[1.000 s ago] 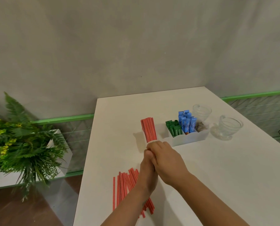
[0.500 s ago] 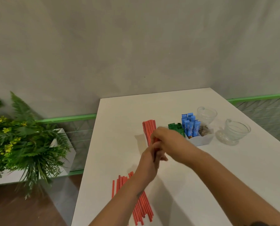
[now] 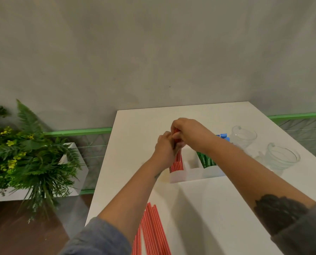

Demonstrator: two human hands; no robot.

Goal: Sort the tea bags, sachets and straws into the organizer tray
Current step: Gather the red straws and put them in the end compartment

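Both hands meet just above the middle of the frame, over the left end of the white organizer tray [image 3: 188, 176]. The left hand [image 3: 165, 148] and the right hand [image 3: 189, 132] are curled together round the top of a bundle of red straws [image 3: 177, 161] that stands upright in the tray's leftmost compartment; the straws' upper ends are buried between the fingers, so only the lower stretch shows, down to the tray wall. The right forearm runs across the tray from the lower right and hides most of its right half.

Next to the straws is a compartment with nothing visible inside, then green sachets [image 3: 206, 160] leaning in the next one. Blue sachets [image 3: 224, 137] peep out beyond the right wrist, only their tops in sight. What lies farther right in the tray is behind the arm, and I cannot tell.

At the bottom centre of the frame, more loose red straws [image 3: 153, 232] lie flat on the white table [image 3: 135, 126], partly under the left forearm and sleeve.

To the right of the tray stand two clear glass cups [image 3: 282, 158], one nearer, one farther toward the table's back corner. In the left of the frame, off the table, a fern with yellow flowers [image 3: 21, 153] sits in a white planter against the grey wall.
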